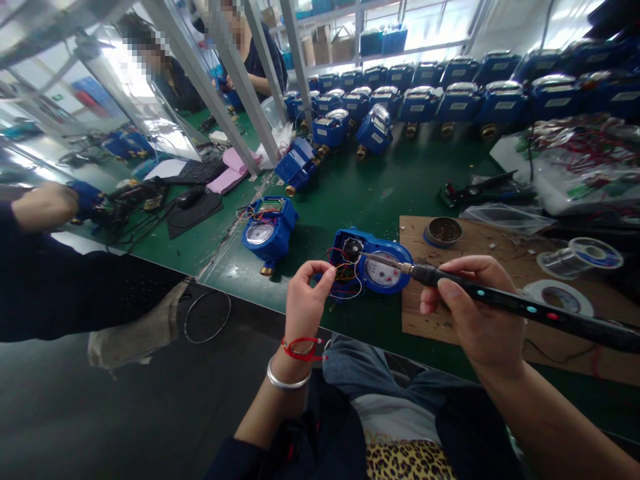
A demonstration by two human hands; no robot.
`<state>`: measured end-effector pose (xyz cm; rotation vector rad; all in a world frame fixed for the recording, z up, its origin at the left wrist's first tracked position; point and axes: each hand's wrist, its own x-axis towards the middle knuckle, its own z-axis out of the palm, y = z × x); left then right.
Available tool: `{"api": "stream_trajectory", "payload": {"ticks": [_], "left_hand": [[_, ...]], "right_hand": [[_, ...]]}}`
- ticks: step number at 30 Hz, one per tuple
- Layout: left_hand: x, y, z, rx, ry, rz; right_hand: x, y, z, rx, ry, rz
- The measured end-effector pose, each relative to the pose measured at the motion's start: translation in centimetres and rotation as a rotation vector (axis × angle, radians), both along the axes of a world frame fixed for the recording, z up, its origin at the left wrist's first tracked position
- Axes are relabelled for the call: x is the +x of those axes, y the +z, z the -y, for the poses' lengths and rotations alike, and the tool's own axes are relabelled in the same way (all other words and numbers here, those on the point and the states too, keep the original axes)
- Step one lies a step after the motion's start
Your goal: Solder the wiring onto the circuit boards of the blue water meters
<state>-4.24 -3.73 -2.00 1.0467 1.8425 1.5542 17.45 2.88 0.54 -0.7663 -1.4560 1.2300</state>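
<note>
An opened blue water meter (367,235) lies on the green bench in front of me, its round dial (383,270) facing up and thin wires spilling from its square compartment. My left hand (309,293) pinches thin wires (345,268) at the compartment's near left side. In my right hand (477,307) is a black soldering iron (505,300), held like a pen. Its tip reaches left across the dial into the compartment; whether it touches anything there I cannot tell. Another opened meter (270,230) with loose wires stands to the left.
On the right, a cardboard sheet (415,313) bears a round tin (443,232), a solder spool (583,257) and a white tape roll (560,297). Rows of blue meters (420,103) line the back. A co-worker's arm (43,207) works at the far left, beside a mouse (190,196).
</note>
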Motion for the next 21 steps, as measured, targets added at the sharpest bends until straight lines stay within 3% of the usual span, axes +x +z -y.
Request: {"api": "stream_trajectory", "payload": {"ticks": [5, 10, 17, 21], "left_hand": [[0.0, -0.1, 0.1, -0.008, 0.007, -0.015], [-0.1, -0.3, 0.0, -0.010, 0.018, -0.024], [-0.1, -0.6, -0.5, -0.004, 0.067, -0.014], [-0.1, -0.4, -0.4, -0.016, 0.081, -0.026]], "right_hand": [[1.3, 0.2, -0.7, 0.027, -0.080, -0.027], [4.9, 0.1, -2.4, 0.035, -0.313, -0.057], [13.6, 0.9, -7.0, -0.037, -0.718, -0.121], [19.3, 0.5, -10.1, -0.167, -0.886, -0.072]]}}
